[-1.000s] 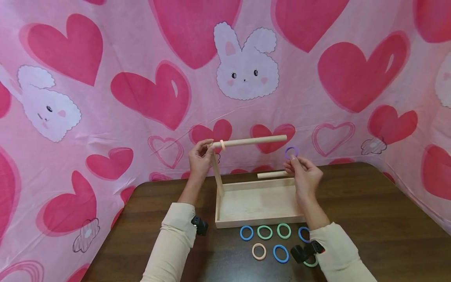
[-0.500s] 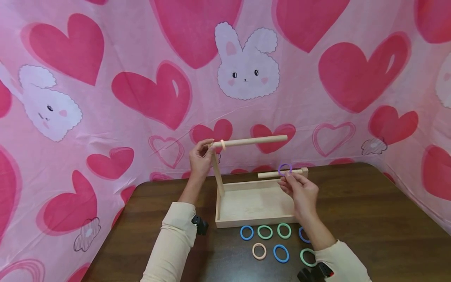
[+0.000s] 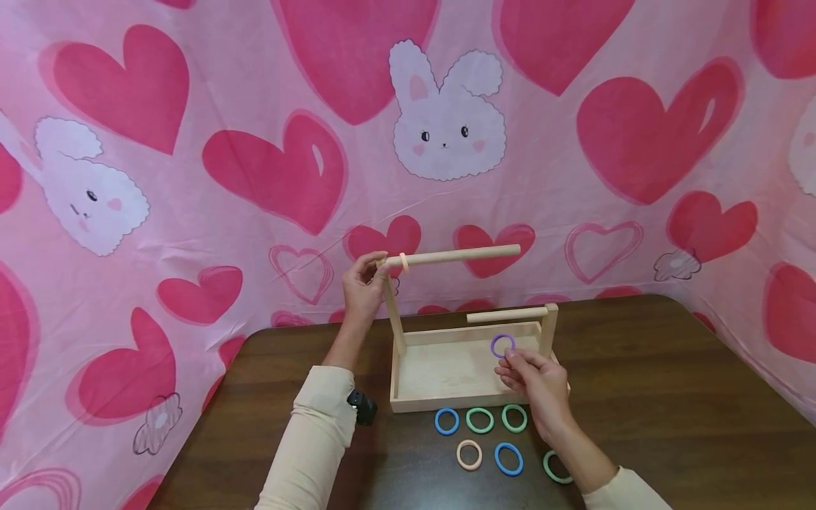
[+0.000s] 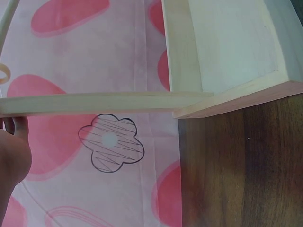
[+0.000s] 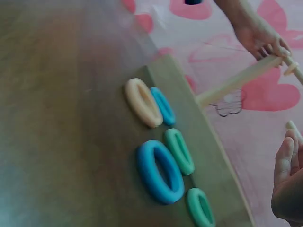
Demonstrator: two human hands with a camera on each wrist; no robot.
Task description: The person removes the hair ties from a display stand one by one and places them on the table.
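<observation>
My left hand (image 3: 362, 287) grips the top of the tall wooden post (image 3: 393, 315), where a horizontal dowel (image 3: 465, 255) starts. A peach ring (image 3: 404, 263) hangs on that dowel, close to my fingers. Between the thumb and fingers of my right hand (image 3: 538, 386) is a purple ring (image 3: 503, 346), held above the wooden tray (image 3: 472, 405). A lower dowel (image 3: 506, 315) reaches left from the short post (image 3: 549, 329) at the tray's right end. In the right wrist view the purple ring is hidden, and my right hand (image 5: 289, 184) shows only at the edge.
In front of the tray lie blue rings (image 3: 447, 421) (image 3: 508, 459), green rings (image 3: 479, 420) (image 3: 514, 418) and a peach ring (image 3: 469, 455). Another green ring (image 3: 557, 467) lies partly behind my right forearm. A pink heart-print cloth (image 3: 268, 170) hangs behind the brown table (image 3: 669, 382).
My right hand has come down and a little left with the purple ring, from beside the upper dowel's free end to below the lower dowel. My left hand keeps its place.
</observation>
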